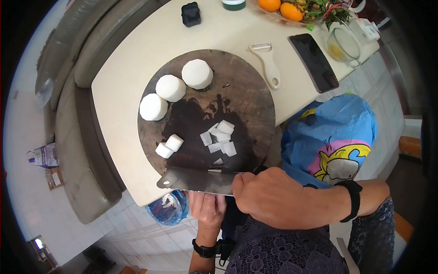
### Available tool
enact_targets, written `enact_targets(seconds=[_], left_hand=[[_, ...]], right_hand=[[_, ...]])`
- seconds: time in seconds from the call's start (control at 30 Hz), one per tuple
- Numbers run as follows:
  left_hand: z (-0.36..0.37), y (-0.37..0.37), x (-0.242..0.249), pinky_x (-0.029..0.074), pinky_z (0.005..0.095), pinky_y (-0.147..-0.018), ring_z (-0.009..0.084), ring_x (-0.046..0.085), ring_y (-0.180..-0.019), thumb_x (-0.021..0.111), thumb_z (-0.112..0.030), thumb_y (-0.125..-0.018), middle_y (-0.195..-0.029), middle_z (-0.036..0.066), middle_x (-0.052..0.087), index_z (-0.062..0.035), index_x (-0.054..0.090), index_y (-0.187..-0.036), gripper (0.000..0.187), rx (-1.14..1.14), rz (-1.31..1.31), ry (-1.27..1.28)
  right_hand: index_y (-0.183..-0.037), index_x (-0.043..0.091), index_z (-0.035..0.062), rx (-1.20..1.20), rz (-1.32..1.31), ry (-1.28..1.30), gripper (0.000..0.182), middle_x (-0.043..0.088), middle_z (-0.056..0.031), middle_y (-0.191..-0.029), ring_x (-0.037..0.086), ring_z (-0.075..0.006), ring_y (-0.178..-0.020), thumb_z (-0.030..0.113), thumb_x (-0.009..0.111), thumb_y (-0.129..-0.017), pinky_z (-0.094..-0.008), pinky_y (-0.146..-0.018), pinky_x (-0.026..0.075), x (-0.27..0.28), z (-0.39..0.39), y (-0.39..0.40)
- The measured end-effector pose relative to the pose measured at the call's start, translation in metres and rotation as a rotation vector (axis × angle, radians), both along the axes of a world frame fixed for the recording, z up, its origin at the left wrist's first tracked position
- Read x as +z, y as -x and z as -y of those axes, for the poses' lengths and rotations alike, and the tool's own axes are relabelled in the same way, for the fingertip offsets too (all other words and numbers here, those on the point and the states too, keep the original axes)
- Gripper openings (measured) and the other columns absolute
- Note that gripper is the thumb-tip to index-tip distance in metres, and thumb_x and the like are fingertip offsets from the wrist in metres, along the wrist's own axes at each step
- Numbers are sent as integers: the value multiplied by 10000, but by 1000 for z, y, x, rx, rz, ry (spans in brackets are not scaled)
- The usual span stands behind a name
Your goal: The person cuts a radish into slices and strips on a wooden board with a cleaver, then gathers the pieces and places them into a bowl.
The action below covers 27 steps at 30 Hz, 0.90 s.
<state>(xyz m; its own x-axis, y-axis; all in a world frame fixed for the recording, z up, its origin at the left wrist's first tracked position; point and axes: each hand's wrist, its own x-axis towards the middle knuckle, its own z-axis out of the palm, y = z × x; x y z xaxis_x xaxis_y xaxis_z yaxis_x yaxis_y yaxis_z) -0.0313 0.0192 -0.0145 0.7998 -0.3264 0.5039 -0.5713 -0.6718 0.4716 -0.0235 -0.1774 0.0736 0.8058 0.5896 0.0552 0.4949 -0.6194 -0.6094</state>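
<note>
My right hand (264, 196) is closed round the handle of a cleaver (198, 181), whose broad blade lies across the near edge of a round wooden chopping board (248, 82). Close against the blade's near side is my left hand (207, 208), fingers together and curled; the cleaver hides the fingertips and anything in them. Several thin white vegetable slices (223, 137) lie on the wet middle of the board, and a small sliver (214, 170) is at the blade. Two small white chunks (169, 146) sit left. Farther back stand three thick peeled white pieces (170, 88), possibly radish.
Right of the board are a white peeler (270, 68), a phone (314, 62) and a glass cup (343, 48). A fruit bowl (292, 11) stands behind. A blue cartoon-print bag (331, 132) is beside the table; a blue plastic bag (169, 209) hangs below its edge.
</note>
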Motion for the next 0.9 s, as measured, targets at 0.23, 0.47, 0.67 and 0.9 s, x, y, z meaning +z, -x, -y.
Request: enact_targets(seconds=[0.23,0.47,0.67,0.9], left_hand=[[0,-1,-3,514,437,-760,377,625,-810,709,99,-675,-906,176,638,46,658,-833,175,-5,8,33],[-1,-2,-3,496,466,-809,391,621,-839,643,76,-713,-944,185,637,43,662,-919,209,-17,58,-19],[-5,3,-5,483,481,-828,407,614,-861,652,57,-715,-948,190,636,40,662,-930,216,-13,-1,-34],[-6,5,-2,471,496,-844,420,601,-884,662,50,-715,-967,202,631,37,666,-939,225,-24,-55,1]], right_hand=[[-784,580,-78,-28,-164,103,180,598,-179,-664,650,-285,-595,45,641,-668,-362,-491,506,10,18,2],[-794,541,-92,34,-261,141,207,595,-188,-658,633,-300,-566,41,634,-666,-357,-478,501,24,31,15],[-785,548,-100,28,-224,153,214,588,-188,-642,630,-283,-559,40,637,-650,-343,-452,492,23,29,18],[-853,511,-92,63,-241,163,276,560,-143,-672,605,-277,-545,56,648,-664,-365,-433,465,18,20,14]])
